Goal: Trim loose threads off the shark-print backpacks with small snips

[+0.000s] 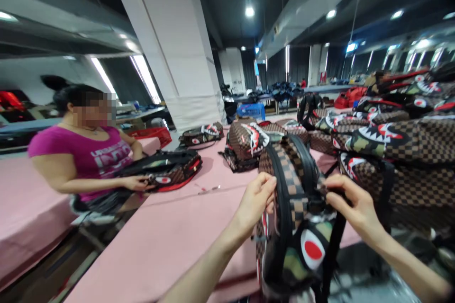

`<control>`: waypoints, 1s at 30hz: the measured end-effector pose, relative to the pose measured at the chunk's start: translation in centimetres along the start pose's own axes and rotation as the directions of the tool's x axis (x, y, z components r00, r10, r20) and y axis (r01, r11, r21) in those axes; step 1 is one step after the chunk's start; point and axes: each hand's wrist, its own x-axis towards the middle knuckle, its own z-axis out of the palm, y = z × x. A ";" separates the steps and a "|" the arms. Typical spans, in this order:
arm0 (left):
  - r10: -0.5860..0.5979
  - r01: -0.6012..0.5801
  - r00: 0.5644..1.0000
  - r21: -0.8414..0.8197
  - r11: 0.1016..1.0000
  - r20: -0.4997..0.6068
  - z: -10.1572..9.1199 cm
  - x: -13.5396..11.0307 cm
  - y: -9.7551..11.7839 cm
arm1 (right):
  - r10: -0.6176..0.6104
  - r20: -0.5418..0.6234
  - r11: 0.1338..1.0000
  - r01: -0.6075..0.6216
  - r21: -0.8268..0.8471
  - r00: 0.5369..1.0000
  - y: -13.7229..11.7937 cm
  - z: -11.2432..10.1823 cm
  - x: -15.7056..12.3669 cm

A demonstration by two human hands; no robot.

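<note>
We stand the checkered shark-mouth backpack (296, 227) upright at the pink table's (170, 241) edge, left hand (256, 199) pinching its rim and right hand (350, 206) closed on its black strap (330, 251), keeping it steady between our fingers.

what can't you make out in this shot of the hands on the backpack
Head view only:
- The backpack's bottom: cut off by the lower edge.
- Left hand and right hand fingertips: hidden in the straps, so grip unclear.
- Small bits on the pink table: too small.
- Far benches: blurred.
</note>
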 end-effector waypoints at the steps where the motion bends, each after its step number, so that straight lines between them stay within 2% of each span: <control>1: 0.039 -0.039 0.998 -0.016 0.999 -0.053 0.1 0.2 0.8 | -0.005 0.008 1.000 0.005 -0.005 1.000 -0.1 0.1 0.0; 3: 0.099 -0.107 0.990 -0.075 0.991 -0.096 0.9 0.8 2.7 | -0.004 0.021 1.000 0.004 -0.010 1.000 -0.3 0.5 -0.1; 4: 0.099 -0.105 0.994 -0.120 0.987 -0.050 1.7 1.2 3.7 | -0.006 0.030 1.000 0.006 -0.005 1.000 -0.5 0.8 -0.1; 6: 0.012 0.010 0.994 -0.208 0.978 0.105 3.5 2.3 5.3 | -0.022 0.037 1.000 0.022 0.014 0.999 -1.0 1.5 -0.1; 9: -0.228 0.262 0.963 -0.304 0.916 0.144 5.6 4.7 6.8 | -0.053 0.049 0.997 0.049 0.060 0.997 -2.0 1.8 -0.1; 10: -0.278 0.307 0.951 -0.321 0.896 0.134 5.6 5.5 7.1 | -0.058 0.042 0.995 0.054 0.083 0.997 -2.3 1.5 0.0; 12: -0.296 0.333 0.940 -0.265 0.905 0.171 4.4 6.8 7.8 | -0.044 -0.001 0.991 0.044 0.123 0.999 -2.6 0.2 0.0; 13: -0.283 0.320 0.937 -0.179 0.930 0.205 3.3 7.4 8.2 | -0.024 -0.039 0.991 0.029 0.130 0.999 -2.5 -0.7 0.0; 15: -0.271 0.256 0.930 0.092 0.962 0.247 0.3 8.2 9.3 | 0.040 -0.116 0.993 -0.027 0.111 0.992 -1.7 -2.7 -0.1; 18: -0.190 0.087 0.965 0.463 0.882 0.181 -3.9 8.8 10.5 | 0.169 -0.179 0.979 -0.144 0.144 0.969 1.0 -4.6 -0.2; 20: -0.092 -0.014 0.984 0.579 0.815 0.153 -5.5 8.9 10.2 | 0.256 -0.181 0.949 -0.212 0.233 0.950 3.0 -4.7 -0.3; 22: -0.001 -0.103 0.986 0.604 0.790 0.169 -6.1 8.7 8.8 | 0.322 -0.171 0.913 -0.258 0.315 0.931 4.5 -3.9 -0.5; 24: 0.121 -0.191 0.980 0.563 0.804 0.160 -6.1 8.4 6.9 | 0.354 -0.151 0.891 -0.283 0.354 0.923 5.4 -2.9 -0.8; 27: 0.319 -0.314 0.945 0.441 0.841 0.065 -5.8 8.2 4.5 | 0.354 -0.104 0.887 -0.298 0.354 0.929 5.6 -1.7 -1.0; 30: 0.368 -0.354 0.929 0.374 0.857 0.035 -5.8 8.4 3.4 | 0.323 -0.056 0.903 -0.290 0.316 0.945 5.2 -0.9 -1.0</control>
